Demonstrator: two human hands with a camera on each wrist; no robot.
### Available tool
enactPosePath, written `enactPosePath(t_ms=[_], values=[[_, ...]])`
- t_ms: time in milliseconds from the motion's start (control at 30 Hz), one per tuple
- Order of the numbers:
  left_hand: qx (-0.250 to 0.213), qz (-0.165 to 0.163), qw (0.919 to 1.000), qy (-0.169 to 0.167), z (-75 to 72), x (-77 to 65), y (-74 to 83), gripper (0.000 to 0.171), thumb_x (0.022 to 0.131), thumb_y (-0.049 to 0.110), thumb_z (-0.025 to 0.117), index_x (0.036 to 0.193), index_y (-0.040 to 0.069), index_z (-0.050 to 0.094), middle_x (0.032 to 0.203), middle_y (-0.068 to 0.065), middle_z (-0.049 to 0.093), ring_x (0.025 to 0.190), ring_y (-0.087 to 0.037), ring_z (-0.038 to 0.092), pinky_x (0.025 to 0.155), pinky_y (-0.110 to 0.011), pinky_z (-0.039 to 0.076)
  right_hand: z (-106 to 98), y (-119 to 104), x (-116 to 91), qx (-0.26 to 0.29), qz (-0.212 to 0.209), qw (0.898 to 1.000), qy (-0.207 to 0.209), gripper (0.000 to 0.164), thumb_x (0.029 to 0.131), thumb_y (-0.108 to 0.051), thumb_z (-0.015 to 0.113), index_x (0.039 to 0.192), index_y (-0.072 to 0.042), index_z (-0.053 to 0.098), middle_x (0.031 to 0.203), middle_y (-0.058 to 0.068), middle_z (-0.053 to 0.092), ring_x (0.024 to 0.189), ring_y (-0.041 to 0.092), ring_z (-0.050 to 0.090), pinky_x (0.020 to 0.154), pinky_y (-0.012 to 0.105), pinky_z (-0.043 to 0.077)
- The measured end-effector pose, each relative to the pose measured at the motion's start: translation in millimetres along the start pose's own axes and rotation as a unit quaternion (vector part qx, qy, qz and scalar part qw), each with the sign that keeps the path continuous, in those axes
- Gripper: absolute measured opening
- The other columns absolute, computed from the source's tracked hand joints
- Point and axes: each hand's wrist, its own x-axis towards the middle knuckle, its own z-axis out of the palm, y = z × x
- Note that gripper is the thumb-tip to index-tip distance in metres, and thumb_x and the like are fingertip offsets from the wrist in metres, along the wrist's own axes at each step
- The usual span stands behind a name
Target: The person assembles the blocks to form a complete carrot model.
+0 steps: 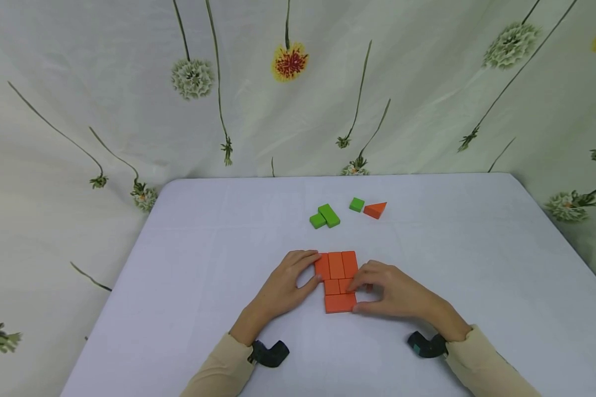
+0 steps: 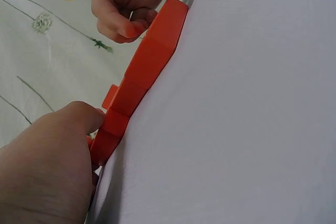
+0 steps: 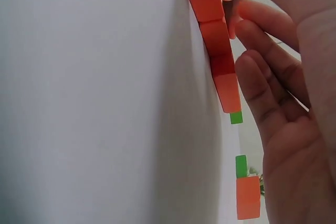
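Note:
Several orange blocks [image 1: 336, 266] lie flat and close together on the table, with upright ones along the far side, small ones in the middle and a wide block [image 1: 339, 304] nearest me. My left hand [image 1: 283, 284] is at the left side, pinching the far-left orange block [image 1: 323, 270] between index fingertip and thumb at its two ends. At the right side my right hand [image 1: 394, 289] has its fingers bent loosely over the small middle block, fingertips right at it. Its thumb tip meets the right end of the wide block. Nothing shows between its thumb and fingers in the left wrist view.
Beyond the orange group are two green blocks [image 1: 329, 215] touching each other. To their right, a small green block [image 1: 356, 204] sits beside an orange triangular block [image 1: 375, 210]. A white cloth covers the table [image 1: 228, 242]; a flowered curtain [image 1: 248, 110] hangs behind.

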Motion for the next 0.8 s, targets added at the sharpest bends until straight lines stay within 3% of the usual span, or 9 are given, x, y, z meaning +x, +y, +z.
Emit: enactPosePath(t_ms=[467, 800], values=[[-0.006, -0.004, 1.0, -0.001, -1.0, -0.2, 1.3, 0.049, 0.1, 0.028, 0.07, 0.143, 0.008, 0.061, 0.147, -0.005, 0.058, 0.14, -0.02, 0.049, 0.116, -0.039, 0.045, -11.5, 6.0, 10.4, 0.0, 0.017, 0.996, 0.084, 0.047, 0.086, -0.015, 0.085, 0.13, -0.01, 0.068, 0.108, -0.004, 0.071, 0.1, 0.013, 0.067, 0.089, 0.032, 0.06], [-0.001, -0.004, 1.0, -0.001, -1.5, 0.2, 1.8, 0.049, 0.1, 0.028, 0.07, 0.143, 0.008, 0.061, 0.147, -0.005, 0.059, 0.139, -0.02, 0.05, 0.116, -0.039, 0.045, -22.1, 12.1, 24.7, 0.008, 0.056, 0.993, 0.107, 0.049, 0.089, -0.012, 0.081, 0.135, -0.005, 0.064, 0.117, 0.007, 0.072, 0.103, 0.022, 0.069, 0.092, 0.044, 0.06]])
